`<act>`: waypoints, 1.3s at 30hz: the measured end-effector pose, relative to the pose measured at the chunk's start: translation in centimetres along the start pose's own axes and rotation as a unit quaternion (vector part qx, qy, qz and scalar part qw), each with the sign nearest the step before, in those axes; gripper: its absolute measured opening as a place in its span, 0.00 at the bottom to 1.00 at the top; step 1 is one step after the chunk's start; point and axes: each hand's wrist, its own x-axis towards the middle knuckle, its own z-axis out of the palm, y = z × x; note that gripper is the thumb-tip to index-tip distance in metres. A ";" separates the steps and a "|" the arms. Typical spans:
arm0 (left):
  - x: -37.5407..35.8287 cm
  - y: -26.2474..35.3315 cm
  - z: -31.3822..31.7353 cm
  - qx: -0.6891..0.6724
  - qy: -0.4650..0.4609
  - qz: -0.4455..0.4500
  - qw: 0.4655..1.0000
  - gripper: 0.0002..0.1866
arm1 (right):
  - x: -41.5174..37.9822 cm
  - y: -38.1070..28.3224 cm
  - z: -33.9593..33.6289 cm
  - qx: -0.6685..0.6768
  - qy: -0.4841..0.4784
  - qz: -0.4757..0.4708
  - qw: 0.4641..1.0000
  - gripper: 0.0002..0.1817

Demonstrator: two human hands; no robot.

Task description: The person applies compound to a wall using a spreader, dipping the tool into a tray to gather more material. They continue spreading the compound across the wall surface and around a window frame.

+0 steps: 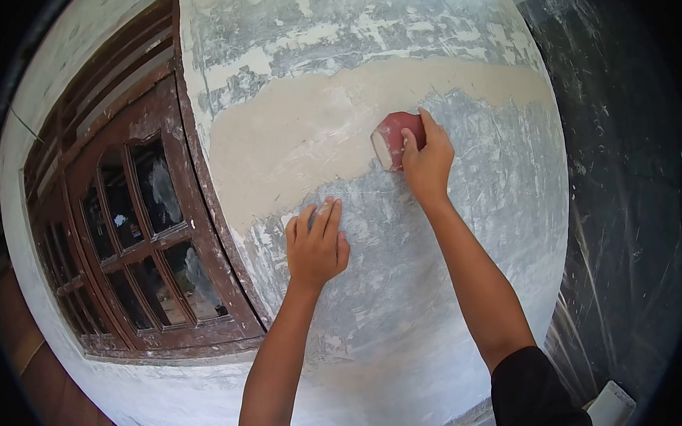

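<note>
My right hand [430, 159] grips a dark red putty scraper [404, 126] against the wall [500, 206], thumb on the near face. Its left edge is coated with something whitish. The scraper sits at the lower border of a broad beige patch of putty [292, 139] that runs across the grey, scuffed surface. Lower and to the left, my left hand [316, 244] rests on the wall with fingers stretched upward, just under the patch, holding nothing. Pale smears show on its fingertips.
A brown wooden window [160, 244] with several glass panes is set in the wall at left, its frame close to my left arm. Beyond the wall's right edge is a dark, splashed surface [622, 201]. A white object [612, 407] lies at bottom right.
</note>
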 end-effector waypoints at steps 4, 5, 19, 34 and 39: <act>0.0 0.0 0.2 0.006 0.001 -0.002 1.000 0.27 | 0.2 -1.2 -0.8 0.004 0.080 0.008 0.997 0.25; 0.0 0.0 0.2 0.002 0.002 -0.001 1.000 0.27 | -0.5 -2.9 -0.2 0.020 0.032 -0.007 0.999 0.25; -0.3 -0.2 0.5 -0.029 0.007 0.004 1.000 0.24 | -0.1 -1.9 -0.6 -0.014 0.083 0.046 0.995 0.23; -0.2 -0.2 0.3 -0.017 0.004 0.008 1.000 0.22 | 2.3 -0.4 -1.5 -0.013 0.100 -0.002 0.995 0.23; -0.3 -0.2 0.2 -0.020 0.000 0.009 1.000 0.22 | -1.5 -4.6 0.6 0.076 -0.149 0.019 0.986 0.23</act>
